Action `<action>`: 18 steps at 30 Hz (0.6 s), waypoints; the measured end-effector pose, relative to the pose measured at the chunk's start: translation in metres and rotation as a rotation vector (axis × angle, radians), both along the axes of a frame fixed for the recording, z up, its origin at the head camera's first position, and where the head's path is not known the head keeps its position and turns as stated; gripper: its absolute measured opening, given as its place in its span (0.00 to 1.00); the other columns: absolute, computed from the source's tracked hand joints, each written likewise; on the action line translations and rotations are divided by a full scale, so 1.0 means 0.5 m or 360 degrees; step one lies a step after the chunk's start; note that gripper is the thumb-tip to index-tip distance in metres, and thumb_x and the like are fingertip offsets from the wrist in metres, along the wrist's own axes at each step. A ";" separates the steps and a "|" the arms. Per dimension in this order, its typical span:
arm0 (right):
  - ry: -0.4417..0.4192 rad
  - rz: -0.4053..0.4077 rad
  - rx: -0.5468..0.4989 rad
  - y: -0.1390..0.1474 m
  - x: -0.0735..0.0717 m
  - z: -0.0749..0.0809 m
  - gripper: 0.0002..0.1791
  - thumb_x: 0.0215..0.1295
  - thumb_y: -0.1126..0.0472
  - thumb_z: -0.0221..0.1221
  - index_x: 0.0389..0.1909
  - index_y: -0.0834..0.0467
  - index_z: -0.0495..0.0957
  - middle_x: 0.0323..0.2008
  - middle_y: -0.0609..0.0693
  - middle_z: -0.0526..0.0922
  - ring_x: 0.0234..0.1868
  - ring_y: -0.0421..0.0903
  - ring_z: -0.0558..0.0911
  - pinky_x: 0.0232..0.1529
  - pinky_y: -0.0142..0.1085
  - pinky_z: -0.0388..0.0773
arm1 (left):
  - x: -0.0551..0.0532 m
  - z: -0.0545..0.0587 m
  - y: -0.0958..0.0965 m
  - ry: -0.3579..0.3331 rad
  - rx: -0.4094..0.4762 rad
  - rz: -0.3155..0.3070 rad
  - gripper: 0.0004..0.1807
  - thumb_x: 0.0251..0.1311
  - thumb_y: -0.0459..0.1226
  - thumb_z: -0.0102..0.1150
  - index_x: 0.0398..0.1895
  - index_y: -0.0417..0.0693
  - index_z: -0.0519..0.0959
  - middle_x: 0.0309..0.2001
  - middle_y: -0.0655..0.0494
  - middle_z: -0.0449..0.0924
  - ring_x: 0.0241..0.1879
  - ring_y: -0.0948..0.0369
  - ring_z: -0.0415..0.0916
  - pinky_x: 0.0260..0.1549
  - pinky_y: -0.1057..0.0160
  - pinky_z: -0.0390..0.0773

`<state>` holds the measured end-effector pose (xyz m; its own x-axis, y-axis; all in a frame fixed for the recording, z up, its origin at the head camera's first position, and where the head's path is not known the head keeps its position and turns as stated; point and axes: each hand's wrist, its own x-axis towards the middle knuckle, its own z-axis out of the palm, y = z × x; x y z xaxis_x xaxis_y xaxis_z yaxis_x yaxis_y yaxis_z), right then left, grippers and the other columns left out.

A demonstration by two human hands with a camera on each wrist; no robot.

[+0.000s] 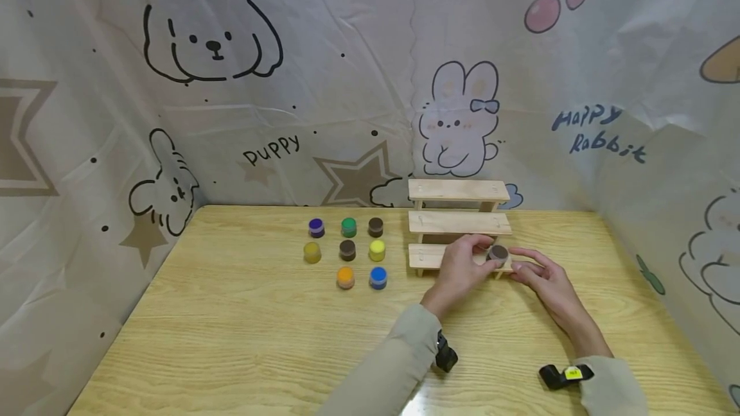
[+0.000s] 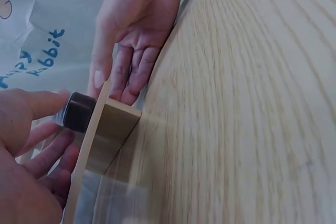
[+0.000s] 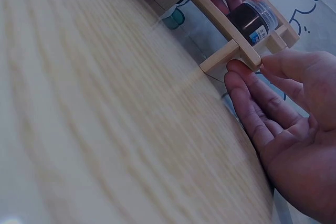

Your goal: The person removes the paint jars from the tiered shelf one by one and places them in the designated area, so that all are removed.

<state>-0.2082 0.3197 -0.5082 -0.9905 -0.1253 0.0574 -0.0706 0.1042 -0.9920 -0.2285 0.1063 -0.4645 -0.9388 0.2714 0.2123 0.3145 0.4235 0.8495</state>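
Note:
A small jar of dark brown paint [image 1: 498,254] with a clear lid stands at the right end of the lowest step of a three-tier wooden stand [image 1: 459,222]. My left hand [image 1: 462,268] pinches this jar between thumb and fingers; in the left wrist view the dark jar [image 2: 80,112] sits against the step's board. At the same step's right end, my right hand [image 1: 546,284] grips the board edge. The right wrist view shows its thumb and fingers [image 3: 249,90] on either side of the wooden end, beside the jar's printed label [image 3: 258,35].
Left of the stand, several paint jars stand in rows, among them purple [image 1: 316,228], green [image 1: 349,226], yellow [image 1: 377,250], orange [image 1: 345,277] and blue [image 1: 378,278]. A printed cloth [image 1: 347,95] hangs behind and beside the wooden table [image 1: 260,326].

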 end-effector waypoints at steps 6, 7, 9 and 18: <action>0.0000 0.0005 0.0002 0.000 0.001 0.001 0.26 0.77 0.60 0.58 0.68 0.70 0.68 0.47 0.39 0.87 0.48 0.36 0.86 0.49 0.29 0.83 | 0.002 0.005 0.009 0.0039 -0.0151 0.0058 0.19 0.60 0.43 0.75 0.53 0.53 0.85 0.48 0.63 0.84 0.47 0.68 0.79 0.56 0.69 0.72; -0.0001 0.0003 0.0001 -0.001 0.001 0.002 0.26 0.77 0.60 0.58 0.68 0.70 0.68 0.47 0.39 0.87 0.48 0.36 0.86 0.49 0.29 0.83 | 0.003 0.005 0.010 0.0044 -0.0175 0.0069 0.18 0.60 0.44 0.75 0.53 0.54 0.85 0.48 0.64 0.84 0.47 0.69 0.79 0.57 0.67 0.71; -0.0008 -0.0004 0.0007 -0.001 0.001 0.002 0.26 0.77 0.60 0.58 0.69 0.70 0.68 0.47 0.39 0.87 0.48 0.36 0.86 0.48 0.29 0.83 | 0.003 0.005 0.012 0.0041 -0.0187 0.0086 0.17 0.60 0.44 0.75 0.52 0.55 0.85 0.47 0.66 0.84 0.46 0.69 0.78 0.58 0.66 0.70; -0.0021 -0.0020 0.0061 -0.002 0.002 0.003 0.27 0.77 0.58 0.58 0.69 0.69 0.68 0.47 0.36 0.86 0.47 0.34 0.86 0.48 0.29 0.83 | 0.005 0.002 0.007 -0.0014 -0.0086 0.0078 0.15 0.60 0.41 0.75 0.50 0.54 0.85 0.43 0.68 0.83 0.44 0.69 0.78 0.46 0.72 0.75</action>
